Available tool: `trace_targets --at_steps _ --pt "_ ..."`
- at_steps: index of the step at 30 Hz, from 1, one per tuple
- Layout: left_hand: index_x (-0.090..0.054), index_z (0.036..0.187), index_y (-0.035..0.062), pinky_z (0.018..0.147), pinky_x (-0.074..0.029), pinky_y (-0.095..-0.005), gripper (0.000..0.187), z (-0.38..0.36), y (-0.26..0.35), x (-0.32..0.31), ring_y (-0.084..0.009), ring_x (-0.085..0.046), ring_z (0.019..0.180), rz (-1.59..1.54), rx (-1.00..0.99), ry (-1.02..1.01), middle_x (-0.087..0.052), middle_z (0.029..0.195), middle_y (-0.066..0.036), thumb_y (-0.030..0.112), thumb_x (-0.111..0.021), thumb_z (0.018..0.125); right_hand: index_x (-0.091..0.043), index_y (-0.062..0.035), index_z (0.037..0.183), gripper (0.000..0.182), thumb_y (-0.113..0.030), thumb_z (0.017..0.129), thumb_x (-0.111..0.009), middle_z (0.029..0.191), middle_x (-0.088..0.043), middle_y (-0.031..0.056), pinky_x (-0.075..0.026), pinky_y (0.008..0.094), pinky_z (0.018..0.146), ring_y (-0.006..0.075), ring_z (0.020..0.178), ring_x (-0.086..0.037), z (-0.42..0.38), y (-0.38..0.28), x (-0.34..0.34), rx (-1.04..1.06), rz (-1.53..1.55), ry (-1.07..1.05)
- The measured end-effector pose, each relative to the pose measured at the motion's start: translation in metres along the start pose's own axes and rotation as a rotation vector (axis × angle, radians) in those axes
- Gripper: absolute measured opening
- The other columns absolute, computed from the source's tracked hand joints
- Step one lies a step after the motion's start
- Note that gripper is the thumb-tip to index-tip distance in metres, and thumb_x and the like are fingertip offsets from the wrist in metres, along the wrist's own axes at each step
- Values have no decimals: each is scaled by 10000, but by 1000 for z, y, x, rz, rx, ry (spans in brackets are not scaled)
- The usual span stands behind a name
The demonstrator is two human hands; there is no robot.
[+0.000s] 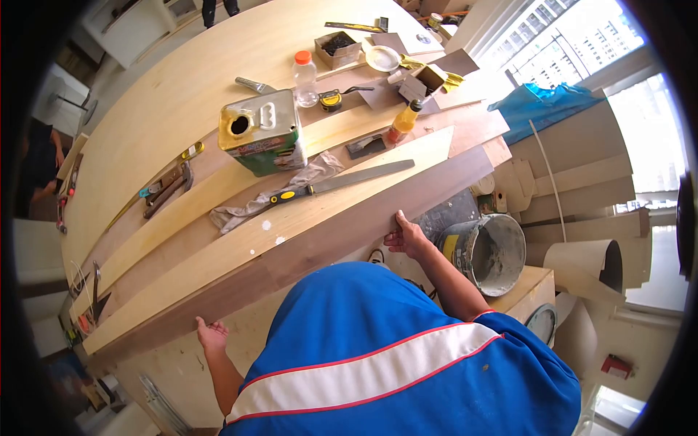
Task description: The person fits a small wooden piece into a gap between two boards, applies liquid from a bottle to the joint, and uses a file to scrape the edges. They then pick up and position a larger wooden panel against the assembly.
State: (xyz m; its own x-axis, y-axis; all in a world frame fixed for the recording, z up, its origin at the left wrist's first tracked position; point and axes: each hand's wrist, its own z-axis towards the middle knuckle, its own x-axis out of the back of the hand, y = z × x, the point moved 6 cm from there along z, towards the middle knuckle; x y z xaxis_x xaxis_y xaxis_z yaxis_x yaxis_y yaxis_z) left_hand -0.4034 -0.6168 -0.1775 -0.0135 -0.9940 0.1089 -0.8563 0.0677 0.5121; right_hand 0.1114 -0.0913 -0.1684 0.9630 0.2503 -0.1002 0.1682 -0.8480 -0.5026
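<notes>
A long dark-brown wood strip (320, 236) runs along the near edge of the worktable. My right hand (407, 236) grips its near edge, thumb on top and fingers partly hidden below. Farther left, my left hand (212, 334) is at the same edge with its thumb up and fingers curled against the strip. Behind it lies a pale wood board (196, 265) with a few white spots. A flat file (363, 176) with a black and yellow handle rests on that board, over a crumpled cloth (236, 216).
A metal tin (280, 142), a red-capped clear bottle (304, 83), a tape measure (331, 100) and a yellow-orange bottle (402, 125) stand on the table. Hand tools (171, 190) lie left. A smeared bucket (498, 254) is right of my right arm. Another person (43, 160) is far left.
</notes>
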Motion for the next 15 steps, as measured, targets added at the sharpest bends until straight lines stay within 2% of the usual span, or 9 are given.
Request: trace_targets --at_steps 2,5,8,11,12,14,15 --pt "-534 901 106 699 -463 -440 637 1 -14 -11 -225 -544 712 -17 8 -99 -530 750 -31 737 -488 974 -654 5 1019 773 -754 952 -521 842 -694 164 -576 442 715 304 761 -701 -4 -2 1 35 -8 53" --pt "-528 852 117 664 -467 -458 574 -21 -27 -26 -231 -527 645 -80 -115 -206 -511 667 -28 665 -484 1019 -662 4 941 757 -743 952 -537 811 -692 164 -566 426 672 301 739 -697 -3 0 -1 66 52 138" --pt "-537 857 115 647 -480 -462 552 -25 -36 -36 -244 -549 646 -106 -53 -250 -548 671 -40 637 -492 1030 -660 2 895 753 -742 944 -553 749 -683 155 -549 422 611 296 676 -686 7 -4 7 117 116 214" --pt "-542 856 112 640 -490 -458 548 -40 -53 -59 -253 -571 643 -26 -57 -339 -568 658 -42 629 -495 1032 -659 -3 869 749 -743 938 -563 703 -678 151 -531 427 567 297 614 -670 22 -15 42 173 140 315" --pt "-540 842 104 625 -503 -456 554 -48 -61 -70 -259 -595 625 -25 -29 -306 -585 644 -51 623 -500 1033 -658 -4 864 750 -745 935 -564 696 -679 152 -527 428 556 298 600 -667 30 -20 59 196 130 344" --pt "-541 850 90 621 -516 -462 567 -74 -72 -94 -265 -610 615 258 -6 -351 -599 639 -59 628 -508 1027 -658 -4 865 772 -768 919 -564 740 -711 177 -527 443 563 312 614 -683 32 -35 83 169 78 443" --pt "-542 854 83 618 -522 -465 574 -89 -79 -108 -268 -617 610 394 6 -372 -607 636 -63 630 -512 1024 -663 13 862 760 -738 931 -573 717 -703 170 -516 453 522 307 584 -673 30 -42 91 150 56 429"
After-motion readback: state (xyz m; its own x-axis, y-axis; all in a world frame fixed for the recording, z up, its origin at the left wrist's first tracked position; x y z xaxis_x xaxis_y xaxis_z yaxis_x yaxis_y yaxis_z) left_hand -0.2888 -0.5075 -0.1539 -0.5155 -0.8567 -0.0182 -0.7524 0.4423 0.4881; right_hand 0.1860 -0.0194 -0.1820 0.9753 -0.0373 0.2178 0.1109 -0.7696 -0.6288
